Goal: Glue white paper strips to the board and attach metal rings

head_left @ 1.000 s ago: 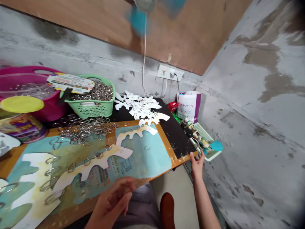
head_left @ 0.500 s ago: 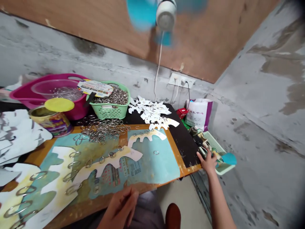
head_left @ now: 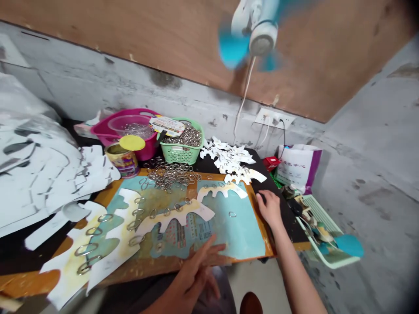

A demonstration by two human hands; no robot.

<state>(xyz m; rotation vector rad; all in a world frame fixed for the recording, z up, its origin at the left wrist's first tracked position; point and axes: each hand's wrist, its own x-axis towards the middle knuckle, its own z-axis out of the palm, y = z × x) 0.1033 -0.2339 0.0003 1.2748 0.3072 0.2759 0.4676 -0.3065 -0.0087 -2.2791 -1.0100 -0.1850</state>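
Teal painted board (head_left: 245,240) under both hands: left hand (head_left: 193,279) fingers spread on its near edge, holding nothing; right hand (head_left: 270,208) fingers loosely curled, empty, steel split ring (head_left: 232,214) at 9 o'clock.

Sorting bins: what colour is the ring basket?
The basket is light green, best seen in the head view.

This is a bare, makeshift workroom: stained concrete walls (head_left: 369,131), a plywood panel (head_left: 131,43), a small blue-bladed fan (head_left: 262,39), and a desk (head_left: 281,209) heaped with metal rings (head_left: 172,175) and paper cutouts (head_left: 227,157).
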